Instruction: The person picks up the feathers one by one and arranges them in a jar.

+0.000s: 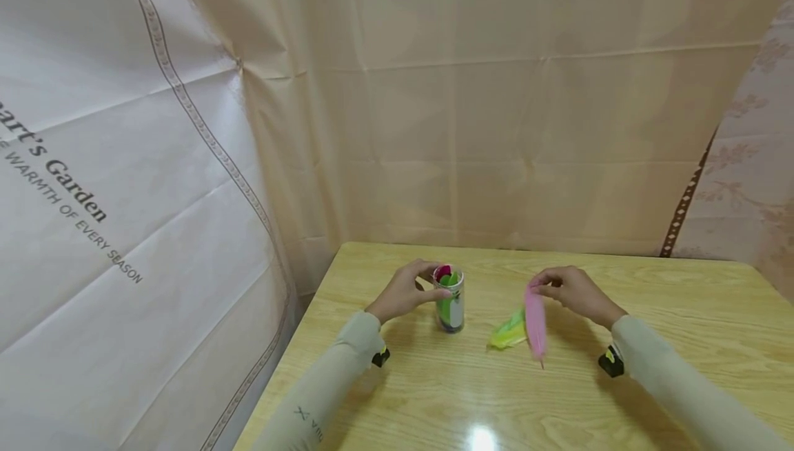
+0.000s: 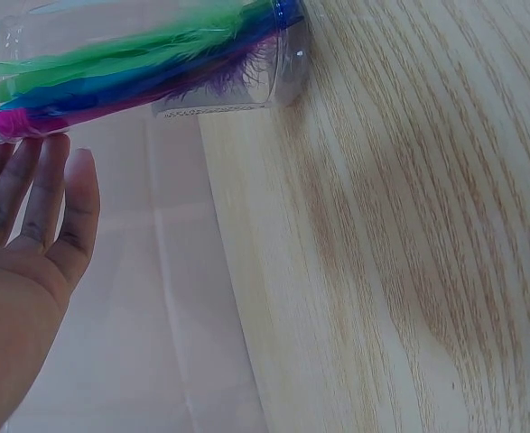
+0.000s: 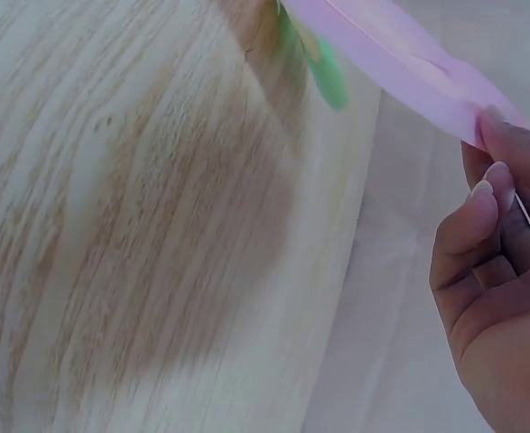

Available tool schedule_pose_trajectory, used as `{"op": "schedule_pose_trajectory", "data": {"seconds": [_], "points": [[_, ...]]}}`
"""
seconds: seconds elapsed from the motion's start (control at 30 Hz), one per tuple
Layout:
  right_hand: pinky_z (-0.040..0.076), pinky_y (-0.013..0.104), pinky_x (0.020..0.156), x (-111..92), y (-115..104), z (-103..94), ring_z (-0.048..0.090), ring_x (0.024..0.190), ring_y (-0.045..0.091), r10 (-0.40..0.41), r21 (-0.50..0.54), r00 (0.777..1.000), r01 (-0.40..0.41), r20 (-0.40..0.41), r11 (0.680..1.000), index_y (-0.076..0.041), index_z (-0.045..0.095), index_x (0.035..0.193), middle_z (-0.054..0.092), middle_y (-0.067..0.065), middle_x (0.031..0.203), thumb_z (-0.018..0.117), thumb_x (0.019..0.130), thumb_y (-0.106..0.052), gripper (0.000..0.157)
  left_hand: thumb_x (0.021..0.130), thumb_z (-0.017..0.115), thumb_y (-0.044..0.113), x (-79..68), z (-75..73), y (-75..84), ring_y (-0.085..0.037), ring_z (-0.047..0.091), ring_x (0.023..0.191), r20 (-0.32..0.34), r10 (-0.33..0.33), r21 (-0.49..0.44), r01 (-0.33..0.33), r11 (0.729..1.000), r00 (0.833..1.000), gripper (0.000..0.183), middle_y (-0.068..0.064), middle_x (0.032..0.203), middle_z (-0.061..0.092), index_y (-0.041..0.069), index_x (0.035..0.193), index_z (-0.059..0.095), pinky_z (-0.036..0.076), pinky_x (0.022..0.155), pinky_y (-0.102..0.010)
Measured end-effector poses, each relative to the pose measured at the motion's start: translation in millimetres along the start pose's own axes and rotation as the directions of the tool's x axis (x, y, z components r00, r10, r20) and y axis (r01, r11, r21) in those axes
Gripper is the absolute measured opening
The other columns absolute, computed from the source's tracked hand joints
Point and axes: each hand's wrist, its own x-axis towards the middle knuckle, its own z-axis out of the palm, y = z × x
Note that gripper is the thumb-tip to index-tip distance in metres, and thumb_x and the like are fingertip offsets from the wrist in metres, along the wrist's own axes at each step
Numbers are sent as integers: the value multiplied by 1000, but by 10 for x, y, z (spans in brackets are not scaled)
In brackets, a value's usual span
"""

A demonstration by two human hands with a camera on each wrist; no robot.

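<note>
A clear plastic jar (image 1: 455,309) stands upright on the table, and my left hand (image 1: 406,291) grips it near its rim with thumb and fingers. Inside the jar, green feathers (image 2: 129,59), a blue feather (image 2: 93,93) and a magenta feather (image 2: 25,124) show in the left wrist view. To the right of the jar, my right hand (image 1: 573,292) pinches a pink feather (image 1: 535,323) by its upper end, so that it hangs down. Yellow and green feathers (image 1: 510,332) lie on the table just left of the pink one, partly behind it.
The wooden table (image 1: 670,313) has its far edge near a beige cloth curtain (image 1: 446,127). A printed white cloth (image 1: 124,182) hangs along the left side. Small black devices are strapped at both wrists.
</note>
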Motion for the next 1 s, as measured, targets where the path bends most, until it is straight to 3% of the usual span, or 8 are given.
{"op": "schedule_pose_trajectory", "data": {"seconds": [0.33,0.63,1.0], "points": [[51,32,57,-23,1,-98,54,74,21,16,34,999,-15,-35,999,-11,74,113,69,6,96,63,105,-27,21,88,80,48,-8,-2,-1,-10,62,105,4,4,-4,-4,1000,1000,61,10,119,63,25,142,62,57,82,-29],[49,35,57,-55,-37,-161,50,70,17,55,102,997,-48,-58,994,-7,73,117,68,10,99,65,103,-34,32,88,80,48,-14,-7,7,-10,62,105,2,7,-5,-7,1000,1000,62,10,120,64,25,142,62,57,82,-29],[48,33,56,-71,-52,-172,48,65,14,58,116,995,-49,-82,992,-5,72,118,62,9,88,65,103,-36,34,88,80,48,-4,4,-5,-9,62,106,3,21,2,-21,1000,1000,62,11,122,63,24,143,61,57,83,-29]]}}
